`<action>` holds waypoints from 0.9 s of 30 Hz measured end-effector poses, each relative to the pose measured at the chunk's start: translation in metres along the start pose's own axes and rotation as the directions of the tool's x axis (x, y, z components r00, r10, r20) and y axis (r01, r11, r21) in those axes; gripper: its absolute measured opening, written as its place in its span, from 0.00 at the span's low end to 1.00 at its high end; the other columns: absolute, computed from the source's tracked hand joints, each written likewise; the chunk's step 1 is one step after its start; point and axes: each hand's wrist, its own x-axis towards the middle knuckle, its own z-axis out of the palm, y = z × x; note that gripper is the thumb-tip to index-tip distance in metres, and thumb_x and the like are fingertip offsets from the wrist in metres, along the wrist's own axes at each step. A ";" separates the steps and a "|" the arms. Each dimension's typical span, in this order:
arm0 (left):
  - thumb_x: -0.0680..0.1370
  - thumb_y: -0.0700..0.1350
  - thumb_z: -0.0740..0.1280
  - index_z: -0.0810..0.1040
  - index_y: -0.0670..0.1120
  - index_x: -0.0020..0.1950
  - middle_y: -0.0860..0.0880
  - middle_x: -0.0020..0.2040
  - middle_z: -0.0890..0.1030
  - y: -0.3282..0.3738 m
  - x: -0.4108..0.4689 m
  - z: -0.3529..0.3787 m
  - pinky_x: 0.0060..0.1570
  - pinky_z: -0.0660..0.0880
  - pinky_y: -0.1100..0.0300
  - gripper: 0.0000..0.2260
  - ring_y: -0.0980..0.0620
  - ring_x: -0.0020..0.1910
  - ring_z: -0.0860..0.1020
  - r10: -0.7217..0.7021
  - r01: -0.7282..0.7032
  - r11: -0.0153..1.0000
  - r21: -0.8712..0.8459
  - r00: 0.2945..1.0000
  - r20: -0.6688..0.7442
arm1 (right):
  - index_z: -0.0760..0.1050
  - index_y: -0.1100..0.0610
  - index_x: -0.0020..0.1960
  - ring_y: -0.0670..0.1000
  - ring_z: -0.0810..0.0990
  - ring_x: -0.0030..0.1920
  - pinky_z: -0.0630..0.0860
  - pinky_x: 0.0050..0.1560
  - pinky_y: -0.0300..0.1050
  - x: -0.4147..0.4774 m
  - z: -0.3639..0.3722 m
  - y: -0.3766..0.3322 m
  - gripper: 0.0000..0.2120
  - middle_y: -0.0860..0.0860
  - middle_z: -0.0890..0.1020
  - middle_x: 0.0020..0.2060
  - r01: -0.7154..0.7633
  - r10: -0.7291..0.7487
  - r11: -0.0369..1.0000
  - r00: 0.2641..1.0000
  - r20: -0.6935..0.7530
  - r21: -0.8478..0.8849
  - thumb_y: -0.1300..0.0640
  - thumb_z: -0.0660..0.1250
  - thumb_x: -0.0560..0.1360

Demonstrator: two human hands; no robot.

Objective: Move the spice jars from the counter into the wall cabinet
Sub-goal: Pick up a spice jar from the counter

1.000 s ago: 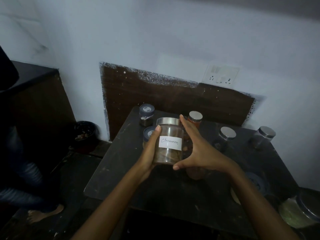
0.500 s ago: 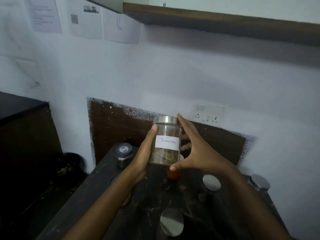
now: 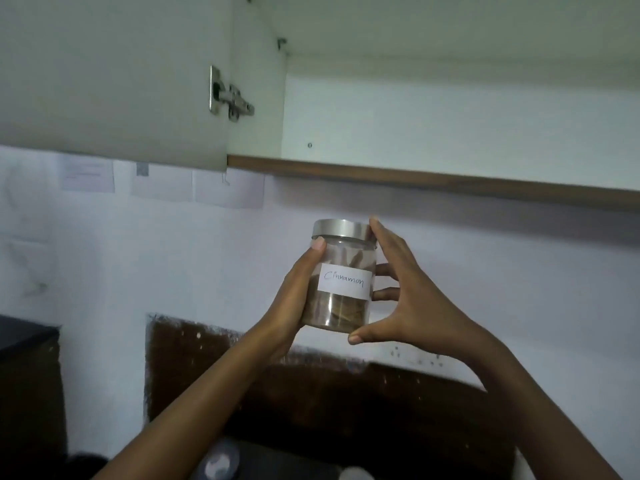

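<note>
1. The cinnamon jar (image 3: 341, 277) sat upright between both grips — left hand (image 3: 294, 299) wrapped its side, right hand (image 3: 412, 303) clamped lid and base — below the open wall cabinet (image 3: 415, 174).
2. Clear body, silver lid, white handwritten label.

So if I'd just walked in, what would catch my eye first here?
Most likely the clear jar in the middle, with a silver lid and a handwritten "Cinnamon" label, held up between the left hand and the right hand. Just above it is the open wall cabinet, its white door swung out to the left, with a metal hinge showing.
</note>
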 end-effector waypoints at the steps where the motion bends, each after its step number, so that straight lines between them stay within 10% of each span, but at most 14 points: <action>1: 0.72 0.66 0.53 0.71 0.55 0.66 0.47 0.58 0.81 0.013 0.013 -0.007 0.55 0.77 0.44 0.27 0.47 0.56 0.80 0.041 -0.042 0.999 0.022 0.999 0.016 | 0.38 0.29 0.66 0.34 0.66 0.60 0.73 0.50 0.24 0.014 -0.005 -0.005 0.61 0.32 0.51 0.66 0.028 -0.028 0.999 0.999 -0.020 -0.015 0.55 0.82 0.57; 8: 0.73 0.66 0.55 0.74 0.52 0.64 0.46 0.57 0.81 0.098 0.086 -0.052 0.53 0.78 0.47 0.27 0.48 0.55 0.80 0.305 -0.303 0.948 0.100 0.952 -0.012 | 0.36 0.40 0.73 0.41 0.58 0.71 0.65 0.59 0.22 0.111 -0.039 -0.046 0.63 0.38 0.49 0.73 0.202 -0.230 0.962 0.961 -0.152 -0.183 0.57 0.81 0.58; 14: 0.80 0.58 0.55 0.67 0.49 0.65 0.52 0.53 0.78 0.132 0.132 -0.081 0.47 0.78 0.62 0.18 0.55 0.50 0.79 0.505 -0.450 0.857 0.251 0.828 -0.243 | 0.39 0.44 0.75 0.48 0.68 0.62 0.77 0.48 0.28 0.189 -0.040 -0.060 0.63 0.44 0.49 0.72 0.252 -0.302 0.939 0.930 -0.212 -0.233 0.63 0.81 0.58; 21: 0.78 0.45 0.61 0.67 0.48 0.68 0.49 0.67 0.70 0.087 0.145 -0.100 0.59 0.72 0.52 0.17 0.51 0.60 0.73 0.621 -0.367 0.732 0.574 0.706 -0.341 | 0.41 0.49 0.76 0.53 0.61 0.70 0.72 0.64 0.52 0.246 -0.037 -0.042 0.62 0.48 0.48 0.73 0.169 -0.238 0.939 0.947 -0.214 -0.298 0.62 0.81 0.58; 27: 0.77 0.44 0.63 0.69 0.46 0.66 0.49 0.65 0.73 0.066 0.141 -0.113 0.64 0.66 0.51 0.17 0.50 0.61 0.73 0.732 -0.283 0.440 0.852 0.663 -0.158 | 0.47 0.50 0.76 0.52 0.59 0.71 0.67 0.68 0.48 0.269 -0.024 -0.025 0.54 0.50 0.52 0.73 0.119 -0.156 0.977 0.965 -0.212 -0.178 0.64 0.78 0.62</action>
